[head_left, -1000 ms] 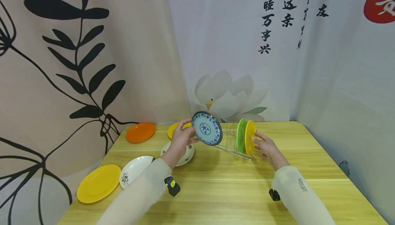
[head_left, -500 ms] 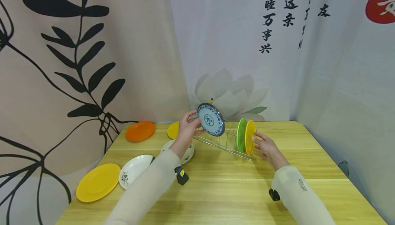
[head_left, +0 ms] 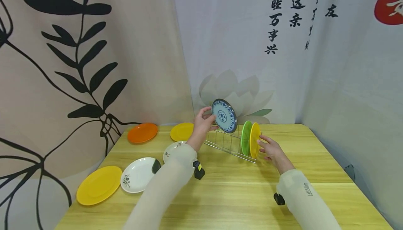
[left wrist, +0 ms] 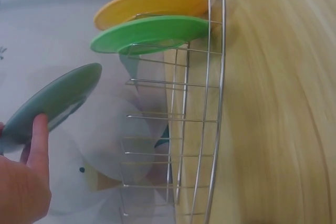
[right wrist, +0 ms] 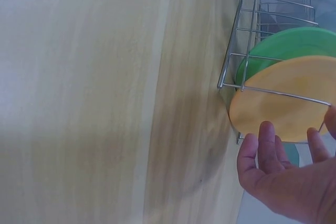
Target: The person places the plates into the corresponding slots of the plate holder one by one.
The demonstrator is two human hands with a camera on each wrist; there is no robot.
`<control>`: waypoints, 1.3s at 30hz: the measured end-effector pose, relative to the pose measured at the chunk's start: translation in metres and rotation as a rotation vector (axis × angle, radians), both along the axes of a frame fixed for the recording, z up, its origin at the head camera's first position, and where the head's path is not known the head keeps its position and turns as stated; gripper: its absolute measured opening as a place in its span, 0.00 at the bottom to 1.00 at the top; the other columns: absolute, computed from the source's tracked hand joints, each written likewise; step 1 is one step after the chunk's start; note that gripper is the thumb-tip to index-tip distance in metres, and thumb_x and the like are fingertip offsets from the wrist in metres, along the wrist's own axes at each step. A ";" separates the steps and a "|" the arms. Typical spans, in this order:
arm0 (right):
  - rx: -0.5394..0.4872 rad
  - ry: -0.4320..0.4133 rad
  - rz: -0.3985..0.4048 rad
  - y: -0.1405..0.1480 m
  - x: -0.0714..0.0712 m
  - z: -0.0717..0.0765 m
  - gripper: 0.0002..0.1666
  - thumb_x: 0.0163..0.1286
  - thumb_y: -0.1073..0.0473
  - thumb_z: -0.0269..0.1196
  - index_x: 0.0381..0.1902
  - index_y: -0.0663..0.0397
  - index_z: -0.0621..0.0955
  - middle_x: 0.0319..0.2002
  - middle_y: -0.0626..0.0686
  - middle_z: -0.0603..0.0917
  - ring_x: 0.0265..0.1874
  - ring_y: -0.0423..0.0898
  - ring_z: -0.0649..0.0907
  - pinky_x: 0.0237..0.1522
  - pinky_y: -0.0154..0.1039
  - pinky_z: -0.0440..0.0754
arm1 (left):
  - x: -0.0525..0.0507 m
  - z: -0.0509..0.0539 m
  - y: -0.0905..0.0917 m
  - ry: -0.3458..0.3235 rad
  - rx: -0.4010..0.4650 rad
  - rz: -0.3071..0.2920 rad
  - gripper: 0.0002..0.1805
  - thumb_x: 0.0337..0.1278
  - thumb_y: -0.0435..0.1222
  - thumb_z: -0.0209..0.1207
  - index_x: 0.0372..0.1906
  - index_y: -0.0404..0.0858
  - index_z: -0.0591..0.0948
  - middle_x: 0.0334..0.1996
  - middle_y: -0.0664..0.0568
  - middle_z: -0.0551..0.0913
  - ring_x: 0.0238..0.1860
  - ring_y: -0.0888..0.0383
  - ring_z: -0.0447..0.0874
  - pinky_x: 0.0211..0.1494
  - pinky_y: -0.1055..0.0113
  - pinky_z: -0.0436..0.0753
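My left hand (head_left: 203,125) pinches a blue-and-white patterned plate (head_left: 224,116) by its left edge. The plate is tilted and held above the wire dish rack (head_left: 225,145); in the left wrist view a gap separates the plate (left wrist: 58,98) from the rack wires (left wrist: 202,124). At the rack's right end, a green plate (head_left: 246,138) and a yellow plate (head_left: 254,140) stand on edge side by side. Beside the yellow plate is my right hand (head_left: 274,152), its fingers spread and loosely bent at the rack's end wire. Whether they touch the wire is unclear.
On the table's left lie an orange plate (head_left: 143,133), a large yellow plate (head_left: 99,185), a white plate (head_left: 138,175) with a dark patch, another yellow plate (head_left: 181,132) and a smaller white plate (head_left: 171,149), partly behind my left sleeve. A printed curtain (head_left: 151,48) hangs behind the table.
My left hand has carried the blue-and-white plate up and to the right, over the rack, and turned it more edge-on. The right hand stays in place beside the rack.
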State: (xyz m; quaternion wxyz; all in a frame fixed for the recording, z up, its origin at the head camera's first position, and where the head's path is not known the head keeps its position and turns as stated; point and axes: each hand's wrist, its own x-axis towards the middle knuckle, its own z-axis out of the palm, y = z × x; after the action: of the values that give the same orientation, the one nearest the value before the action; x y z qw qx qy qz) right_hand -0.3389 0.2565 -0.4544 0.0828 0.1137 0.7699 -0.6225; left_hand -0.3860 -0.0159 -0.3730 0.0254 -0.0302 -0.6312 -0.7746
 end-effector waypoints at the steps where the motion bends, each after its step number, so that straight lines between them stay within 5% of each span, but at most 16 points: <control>1: -0.001 0.000 0.000 0.000 0.000 0.000 0.37 0.79 0.46 0.51 0.79 0.48 0.56 0.73 0.63 0.59 0.66 0.63 0.67 0.45 0.47 0.72 | -0.002 -0.001 0.003 0.001 -0.003 -0.006 0.24 0.63 0.28 0.60 0.63 0.43 0.74 0.51 0.39 0.79 0.38 0.49 0.84 0.46 0.50 0.86; 9: -0.009 -0.005 -0.004 0.001 -0.001 0.000 0.36 0.79 0.47 0.51 0.79 0.47 0.56 0.72 0.62 0.60 0.65 0.62 0.67 0.45 0.46 0.72 | -0.011 -0.011 0.021 0.056 -0.043 -0.022 0.23 0.64 0.28 0.60 0.63 0.42 0.75 0.52 0.38 0.78 0.43 0.45 0.84 0.50 0.42 0.82; 15: -0.015 -0.009 0.003 0.000 -0.002 0.000 0.36 0.79 0.46 0.52 0.78 0.46 0.56 0.72 0.62 0.60 0.66 0.62 0.67 0.45 0.46 0.72 | -0.014 -0.020 0.027 0.076 -0.101 -0.025 0.23 0.64 0.27 0.60 0.63 0.43 0.75 0.53 0.40 0.79 0.47 0.47 0.82 0.48 0.48 0.85; 23: -0.005 -0.017 -0.014 0.000 -0.003 -0.002 0.36 0.78 0.47 0.52 0.78 0.45 0.57 0.72 0.61 0.60 0.65 0.61 0.67 0.49 0.50 0.71 | -0.011 -0.030 0.036 0.079 -0.156 -0.055 0.23 0.64 0.29 0.60 0.63 0.42 0.76 0.52 0.41 0.80 0.47 0.48 0.82 0.42 0.52 0.87; 31: -0.003 -0.010 -0.011 0.000 -0.002 -0.004 0.36 0.78 0.47 0.52 0.78 0.46 0.57 0.71 0.61 0.60 0.64 0.61 0.68 0.42 0.43 0.72 | -0.008 -0.039 0.044 0.063 -0.190 -0.043 0.23 0.63 0.28 0.60 0.63 0.43 0.77 0.51 0.42 0.81 0.47 0.48 0.82 0.41 0.55 0.87; 39: 0.010 0.002 -0.006 0.000 0.000 -0.003 0.36 0.78 0.46 0.52 0.79 0.46 0.56 0.71 0.62 0.60 0.64 0.62 0.68 0.45 0.47 0.71 | -0.007 -0.044 0.046 0.090 -0.207 -0.055 0.23 0.64 0.31 0.61 0.63 0.42 0.76 0.52 0.44 0.80 0.46 0.50 0.82 0.46 0.47 0.85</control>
State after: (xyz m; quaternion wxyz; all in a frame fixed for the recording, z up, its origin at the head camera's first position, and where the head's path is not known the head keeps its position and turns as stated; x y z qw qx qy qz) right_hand -0.3388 0.2566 -0.4571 0.0796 0.1160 0.7727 -0.6190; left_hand -0.3930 0.0301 -0.4166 0.0293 -0.0846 -0.7050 -0.7035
